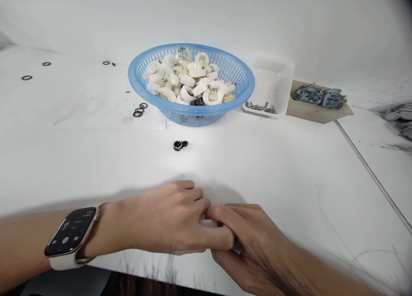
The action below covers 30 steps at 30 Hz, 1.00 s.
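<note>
My left hand [167, 218] rests on the white table near the front edge, fingers curled, with a smartwatch [71, 236] on its wrist. My right hand [254, 240] meets it from the right, fingers curled over the left fingertips. Both hands close round a small white piece [209, 222] that is mostly hidden between them. Beyond the hands lies a small black part [180, 145], apart from them. Farther back stands a blue plastic basket [238, 94] filled with several white hook-shaped parts [193, 79].
A clear plastic tray [273, 81] holds several small metal pins [260, 108]. A cardboard piece [309, 109] carries grey metal parts [322, 96]. Black rubber rings [139, 110] lie left of the basket, with others [26, 77] at the far left. A table seam [370, 171] runs along the right.
</note>
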Motion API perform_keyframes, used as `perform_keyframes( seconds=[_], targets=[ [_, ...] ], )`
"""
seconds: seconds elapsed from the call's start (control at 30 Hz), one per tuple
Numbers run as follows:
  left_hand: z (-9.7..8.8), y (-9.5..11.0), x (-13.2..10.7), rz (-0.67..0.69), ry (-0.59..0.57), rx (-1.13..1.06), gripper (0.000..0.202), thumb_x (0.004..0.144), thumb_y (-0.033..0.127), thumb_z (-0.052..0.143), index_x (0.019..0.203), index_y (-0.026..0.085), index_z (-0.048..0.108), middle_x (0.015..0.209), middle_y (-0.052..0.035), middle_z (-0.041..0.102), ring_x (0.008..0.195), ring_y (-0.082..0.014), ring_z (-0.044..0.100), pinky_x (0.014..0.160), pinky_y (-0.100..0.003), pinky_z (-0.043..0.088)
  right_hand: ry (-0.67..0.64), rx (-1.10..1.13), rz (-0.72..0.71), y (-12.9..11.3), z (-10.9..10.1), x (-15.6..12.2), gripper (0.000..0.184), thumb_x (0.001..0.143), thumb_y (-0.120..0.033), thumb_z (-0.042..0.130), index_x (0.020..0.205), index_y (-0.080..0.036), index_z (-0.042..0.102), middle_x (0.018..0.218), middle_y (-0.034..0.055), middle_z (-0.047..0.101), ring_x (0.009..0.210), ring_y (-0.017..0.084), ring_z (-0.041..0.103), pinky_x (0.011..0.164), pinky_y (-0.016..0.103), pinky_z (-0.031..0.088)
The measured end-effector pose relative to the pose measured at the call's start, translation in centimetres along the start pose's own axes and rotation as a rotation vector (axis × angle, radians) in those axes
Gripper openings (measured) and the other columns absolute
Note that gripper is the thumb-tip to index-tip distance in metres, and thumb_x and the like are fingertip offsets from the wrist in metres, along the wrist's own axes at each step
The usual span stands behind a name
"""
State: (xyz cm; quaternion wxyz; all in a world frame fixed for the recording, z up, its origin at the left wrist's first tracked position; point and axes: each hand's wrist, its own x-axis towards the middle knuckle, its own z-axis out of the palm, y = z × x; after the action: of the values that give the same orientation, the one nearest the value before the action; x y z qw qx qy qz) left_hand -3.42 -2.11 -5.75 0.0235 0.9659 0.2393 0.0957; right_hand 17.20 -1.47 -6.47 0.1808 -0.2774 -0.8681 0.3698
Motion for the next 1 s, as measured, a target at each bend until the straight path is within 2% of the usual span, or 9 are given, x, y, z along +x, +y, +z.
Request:
perform_keyframes(
  seconds=[0.2,0.53,0.73,0.83,1.0],
  targets=[
    [0.23,-0.19,0.1,0.014,0.052,0.002,0.016,0.089,0.011,0.043,0.091,0.026,0.049,0.061,0.0017,0.04,0.053,-0.0159,0.041,0.051,-0.034,0.032,-0.006,-0.021,-0.007,0.02,0.07,-0.04,0.026,0.071,-0.012,0.053,0.081,-0.026,0.033,0.064,-0.0096,0.044,0.052,0.013,0.042,0.05,0.028,0.032],
    [0.01,-0.14,0.2,0.014,0.038,-0.029,0.018,0.088,0.009,0.043,0.092,0.025,0.051,0.061,0.0017,0.042,0.054,-0.0154,0.041,0.053,-0.033,0.032,0.023,-0.072,-0.031,-0.16,0.17,-0.1,0.024,0.072,-0.013,0.052,0.086,-0.026,0.037,0.065,-0.0084,0.047,0.052,0.014,0.046,0.051,0.029,0.036],
    [0.06,-0.06,0.18,0.009,0.064,-0.037,0.018,0.088,0.011,0.042,0.095,0.025,0.052,0.06,0.0013,0.041,0.054,-0.015,0.041,0.051,-0.033,0.029,-0.056,-0.06,0.015,-0.11,-0.08,-0.06,0.023,0.072,-0.012,0.051,0.081,-0.026,0.034,0.066,-0.0075,0.049,0.053,0.014,0.045,0.05,0.028,0.035],
    [0.0,-0.05,0.08,-0.012,0.017,-0.056,0.02,0.092,0.013,0.042,0.102,0.028,0.05,0.064,0.0024,0.043,0.057,-0.0146,0.042,0.055,-0.033,0.03,-0.079,-0.069,0.028,-0.05,-0.07,-0.2,0.021,0.073,-0.013,0.05,0.082,-0.026,0.036,0.067,-0.0067,0.052,0.054,0.014,0.048,0.052,0.028,0.037],
    [-0.03,-0.06,-0.04,-0.029,-0.036,-0.067,0.023,0.093,0.014,0.043,0.109,0.031,0.044,0.065,0.0038,0.041,0.059,-0.0145,0.04,0.058,-0.033,0.028,-0.02,-0.09,0.003,-0.04,-0.01,-0.2,0.017,0.074,-0.017,0.051,0.081,-0.026,0.038,0.067,-0.0056,0.055,0.053,0.014,0.051,0.052,0.027,0.04]
  ],
)
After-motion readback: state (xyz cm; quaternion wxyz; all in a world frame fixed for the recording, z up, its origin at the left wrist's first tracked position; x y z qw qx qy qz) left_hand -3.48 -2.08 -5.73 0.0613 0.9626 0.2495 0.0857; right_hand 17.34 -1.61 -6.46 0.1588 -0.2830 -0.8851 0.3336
